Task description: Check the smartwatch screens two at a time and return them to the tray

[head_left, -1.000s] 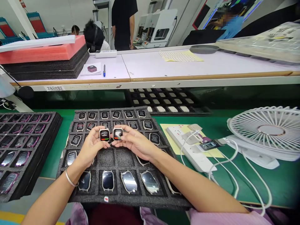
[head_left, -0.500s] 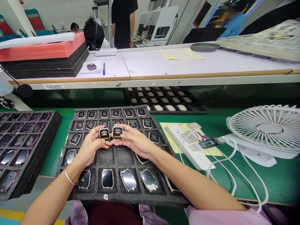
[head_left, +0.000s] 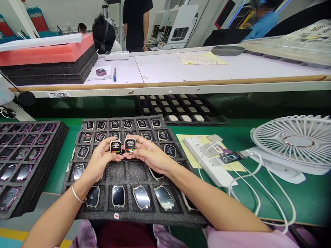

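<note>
My left hand (head_left: 100,159) is closed on a smartwatch (head_left: 116,147) with a pale case and a lit screen showing text and a red and green strip. Beside it, my right hand (head_left: 150,154) grips a second smartwatch (head_left: 130,144) with a similar lit screen, the thumb at its lower edge. Both are held side by side above a black foam tray (head_left: 117,172) whose compartments hold several more pale-cased watches. In the front row lies a watch with a dark screen (head_left: 118,196). Some compartments are hidden under my hands and forearms.
Purple-cased watches fill a stacked foam tray (head_left: 51,151) on the left. On the right are a white power strip (head_left: 207,165) with cables and a white fan (head_left: 294,141). A shelf (head_left: 155,74) crosses above another tray (head_left: 178,109). Other people are beyond it.
My hands stay almost in place with both watches. The right thumb has slipped slightly lower on its watch, and the strips on both screens look different.
</note>
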Demonstrator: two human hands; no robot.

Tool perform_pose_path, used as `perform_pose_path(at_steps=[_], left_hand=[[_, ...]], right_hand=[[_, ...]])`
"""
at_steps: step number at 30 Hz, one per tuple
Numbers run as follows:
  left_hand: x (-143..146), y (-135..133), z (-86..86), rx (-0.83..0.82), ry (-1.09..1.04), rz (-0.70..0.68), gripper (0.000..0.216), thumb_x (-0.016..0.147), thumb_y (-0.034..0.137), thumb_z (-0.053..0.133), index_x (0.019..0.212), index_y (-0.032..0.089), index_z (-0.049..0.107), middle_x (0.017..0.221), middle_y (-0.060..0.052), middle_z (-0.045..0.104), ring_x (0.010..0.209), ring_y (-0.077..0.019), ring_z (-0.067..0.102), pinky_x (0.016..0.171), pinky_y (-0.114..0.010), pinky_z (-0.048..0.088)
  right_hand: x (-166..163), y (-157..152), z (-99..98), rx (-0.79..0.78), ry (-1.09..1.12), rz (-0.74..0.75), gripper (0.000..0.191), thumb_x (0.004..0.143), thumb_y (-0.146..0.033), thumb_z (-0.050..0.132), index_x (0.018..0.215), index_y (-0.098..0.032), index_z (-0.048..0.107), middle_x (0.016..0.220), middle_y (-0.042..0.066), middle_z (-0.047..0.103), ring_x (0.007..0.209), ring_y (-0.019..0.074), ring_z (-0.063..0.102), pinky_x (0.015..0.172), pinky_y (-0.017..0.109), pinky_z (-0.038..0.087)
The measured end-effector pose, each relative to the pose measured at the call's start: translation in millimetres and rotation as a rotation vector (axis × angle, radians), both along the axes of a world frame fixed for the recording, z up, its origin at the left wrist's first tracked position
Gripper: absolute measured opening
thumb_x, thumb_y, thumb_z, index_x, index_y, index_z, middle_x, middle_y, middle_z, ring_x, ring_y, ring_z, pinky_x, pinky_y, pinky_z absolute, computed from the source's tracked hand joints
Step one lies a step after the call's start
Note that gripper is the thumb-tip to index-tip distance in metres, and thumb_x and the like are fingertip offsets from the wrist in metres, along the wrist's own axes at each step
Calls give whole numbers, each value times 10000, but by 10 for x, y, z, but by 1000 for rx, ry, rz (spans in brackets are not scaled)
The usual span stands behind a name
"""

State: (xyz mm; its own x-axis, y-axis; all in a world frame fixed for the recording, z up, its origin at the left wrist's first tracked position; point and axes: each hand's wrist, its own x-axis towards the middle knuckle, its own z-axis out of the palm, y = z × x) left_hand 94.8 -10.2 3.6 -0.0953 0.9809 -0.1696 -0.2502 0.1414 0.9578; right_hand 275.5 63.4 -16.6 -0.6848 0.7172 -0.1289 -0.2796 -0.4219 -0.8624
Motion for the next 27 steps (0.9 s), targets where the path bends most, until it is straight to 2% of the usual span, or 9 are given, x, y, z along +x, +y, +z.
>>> perform_pose_path(at_steps=[11, 21, 27], left_hand=[[2, 15, -32, 54, 18, -25, 554, 691, 120, 669, 1226, 168, 535, 1108, -84, 681, 761, -153, 721, 759, -295, 564], [-5, 16, -63, 96, 48, -21, 550, 695, 114, 679, 1226, 191, 559, 1104, -76, 681, 754, -141, 709, 771, -311, 576], [7, 29, -89, 109, 93, -3, 545, 690, 121, 725, 1204, 197, 557, 1057, -47, 676, 703, -105, 682, 727, -267, 571]], right_hand=[[5, -15, 24, 15, -9, 5, 502, 734, -52, 637, 1199, -215, 545, 1008, 28, 735, 805, 145, 732, 838, 331, 551], [2, -5, 6, 51, 7, 8, 479, 758, -69, 634, 1204, -220, 546, 972, 19, 741, 805, 144, 732, 826, 335, 562], [-2, -8, -6, 49, 0, 8, 483, 779, -90, 656, 1230, -206, 529, 967, 31, 729, 830, 152, 734, 811, 322, 565]])
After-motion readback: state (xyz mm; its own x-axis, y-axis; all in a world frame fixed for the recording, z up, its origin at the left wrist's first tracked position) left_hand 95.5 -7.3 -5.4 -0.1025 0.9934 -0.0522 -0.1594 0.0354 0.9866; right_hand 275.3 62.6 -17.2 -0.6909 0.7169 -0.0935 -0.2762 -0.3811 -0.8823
